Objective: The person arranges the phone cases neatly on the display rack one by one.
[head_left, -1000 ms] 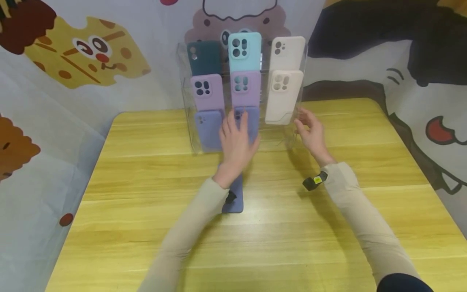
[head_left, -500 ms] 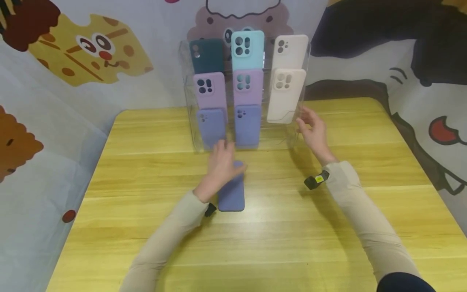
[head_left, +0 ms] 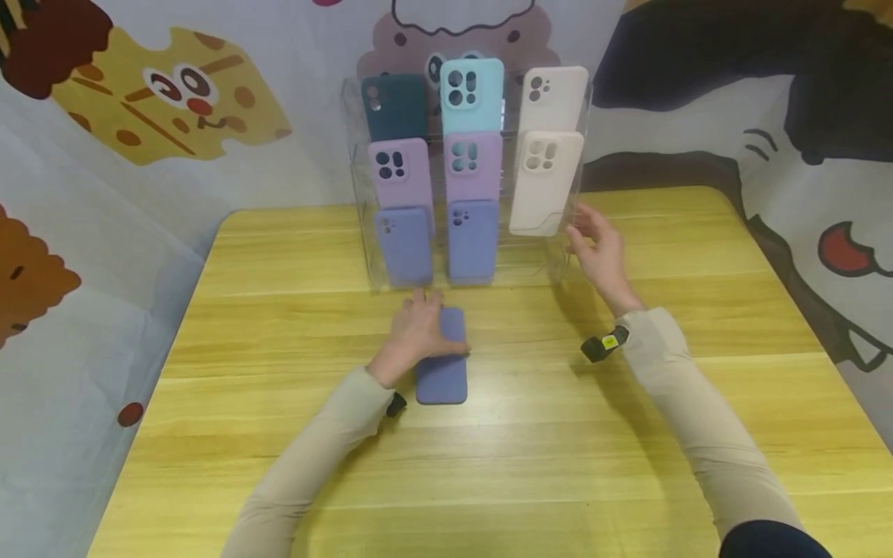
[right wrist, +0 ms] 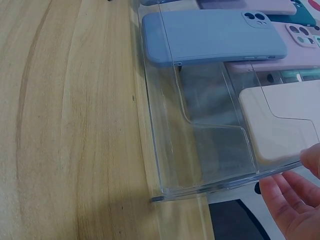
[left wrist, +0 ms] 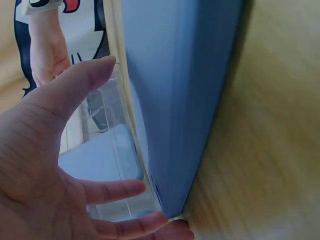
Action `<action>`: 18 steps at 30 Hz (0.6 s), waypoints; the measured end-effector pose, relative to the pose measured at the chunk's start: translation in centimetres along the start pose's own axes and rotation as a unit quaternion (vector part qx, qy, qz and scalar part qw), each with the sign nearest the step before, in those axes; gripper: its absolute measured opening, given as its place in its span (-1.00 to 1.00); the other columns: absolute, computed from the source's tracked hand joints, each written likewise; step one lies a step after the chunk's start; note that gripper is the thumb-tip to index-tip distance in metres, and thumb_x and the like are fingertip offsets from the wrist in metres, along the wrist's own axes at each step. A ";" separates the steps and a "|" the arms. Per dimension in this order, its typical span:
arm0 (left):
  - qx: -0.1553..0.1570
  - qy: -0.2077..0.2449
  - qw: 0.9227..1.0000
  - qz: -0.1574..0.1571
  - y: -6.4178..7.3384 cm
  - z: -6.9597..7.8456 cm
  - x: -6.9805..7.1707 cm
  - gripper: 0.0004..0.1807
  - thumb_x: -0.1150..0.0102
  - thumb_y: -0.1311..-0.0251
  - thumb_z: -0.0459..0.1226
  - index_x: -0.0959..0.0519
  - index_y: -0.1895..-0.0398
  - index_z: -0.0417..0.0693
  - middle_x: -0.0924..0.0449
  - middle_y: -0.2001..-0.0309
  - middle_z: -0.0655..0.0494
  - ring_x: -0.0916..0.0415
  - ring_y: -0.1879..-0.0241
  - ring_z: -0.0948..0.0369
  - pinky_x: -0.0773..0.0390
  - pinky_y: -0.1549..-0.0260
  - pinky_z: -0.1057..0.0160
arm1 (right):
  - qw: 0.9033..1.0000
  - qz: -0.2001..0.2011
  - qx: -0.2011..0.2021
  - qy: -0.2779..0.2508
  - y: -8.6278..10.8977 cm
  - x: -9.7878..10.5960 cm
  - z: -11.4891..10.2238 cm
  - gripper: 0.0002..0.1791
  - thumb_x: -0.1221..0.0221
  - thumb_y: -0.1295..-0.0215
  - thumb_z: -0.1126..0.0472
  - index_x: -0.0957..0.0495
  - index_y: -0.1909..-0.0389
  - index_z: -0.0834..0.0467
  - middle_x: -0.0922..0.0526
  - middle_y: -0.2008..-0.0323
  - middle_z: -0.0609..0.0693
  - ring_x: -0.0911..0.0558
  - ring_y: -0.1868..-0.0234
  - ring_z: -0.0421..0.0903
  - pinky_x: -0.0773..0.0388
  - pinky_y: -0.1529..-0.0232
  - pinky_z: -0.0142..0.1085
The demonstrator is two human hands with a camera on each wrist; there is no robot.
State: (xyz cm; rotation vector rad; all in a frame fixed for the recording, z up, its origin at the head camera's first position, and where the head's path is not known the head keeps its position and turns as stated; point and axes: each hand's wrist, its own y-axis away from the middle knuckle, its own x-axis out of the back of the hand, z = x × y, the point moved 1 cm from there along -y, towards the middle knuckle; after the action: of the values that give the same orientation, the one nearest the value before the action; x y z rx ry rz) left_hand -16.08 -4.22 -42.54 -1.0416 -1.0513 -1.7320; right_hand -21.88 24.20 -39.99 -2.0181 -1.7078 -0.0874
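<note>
A blue-violet phone case [head_left: 443, 381] lies flat on the table, tapered close-up in the left wrist view. My left hand [head_left: 415, 329] reaches over its upper half from the left. The thumb and fingers are spread, the thumb across toward the right edge and the fingertips by the far end. My right hand [head_left: 601, 263] pinches the right side panel of a clear acrylic display rack [right wrist: 220, 187], thumb on one side and fingers on the other. In the rack's bottom tier stand two blue-violet phone cases, the left one [head_left: 406, 248] and the middle one [head_left: 473, 242].
Higher tiers hold a dark green case [head_left: 396, 108], a turquoise case [head_left: 481, 116], lilac cases [head_left: 408, 186] and off-white cases [head_left: 540, 194]. The rack stands at the back of the wooden table [head_left: 530, 457], before a cartoon-printed cloth [head_left: 307, 77].
My left hand has left the middle bottom case in the rack and come down and left over the case on the table. My right hand has stayed at the rack's side.
</note>
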 end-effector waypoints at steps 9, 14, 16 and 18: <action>0.022 -0.024 0.999 -0.013 -0.2 1.0 -0.4 0.04 -0.40 0.27 0.22 -0.31 -0.24 -0.22 -0.31 -0.08 -0.27 -0.34 -0.04 -0.15 -0.60 0.18 -0.01 | 1.000 -0.001 -0.004 -0.019 0.3 0.0 -1.2 -0.54 0.00 -0.30 0.50 -0.30 -0.24 0.36 -0.46 -0.04 0.41 -0.49 0.18 -0.30 -0.60 0.33 -0.54; 0.039 -0.045 0.998 -0.032 -0.3 1.5 -0.4 0.05 -0.37 0.22 0.22 -0.26 -0.27 -0.23 -0.27 -0.06 -0.29 -0.33 -0.03 -0.15 -0.61 0.19 0.03 | 1.000 -0.003 -0.001 -0.010 0.8 0.0 -2.9 -0.55 0.00 -0.29 0.52 -0.30 -0.22 0.40 -0.46 -0.03 0.43 -0.51 0.19 -0.29 -0.62 0.30 -0.51; 0.042 -0.049 0.997 -0.035 -0.3 1.6 -0.4 0.05 -0.37 0.22 0.22 -0.26 -0.27 -0.24 -0.26 -0.06 -0.29 -0.33 -0.02 -0.15 -0.61 0.19 0.04 | 1.000 -0.003 -0.003 -0.004 0.9 0.0 -3.1 -0.55 0.00 -0.30 0.51 -0.30 -0.22 0.40 -0.46 -0.03 0.43 -0.52 0.18 -0.29 -0.63 0.30 -0.50; 0.044 -0.049 0.997 -0.038 -0.3 1.7 -0.4 0.06 -0.38 0.23 0.22 -0.26 -0.27 -0.25 -0.25 -0.07 -0.30 -0.32 -0.02 -0.16 -0.61 0.18 0.05 | 1.000 -0.004 -0.002 -0.002 0.9 0.0 -3.2 -0.55 0.00 -0.30 0.51 -0.30 -0.22 0.40 -0.46 -0.03 0.44 -0.52 0.17 -0.26 -0.62 0.30 -0.50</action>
State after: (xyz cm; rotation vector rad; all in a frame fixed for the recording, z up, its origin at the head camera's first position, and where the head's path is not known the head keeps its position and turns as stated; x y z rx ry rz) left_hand -15.89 -2.46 -42.46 -1.0506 -1.2330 -1.6931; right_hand -20.15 22.83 -37.45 -2.0164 -1.7188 -0.0894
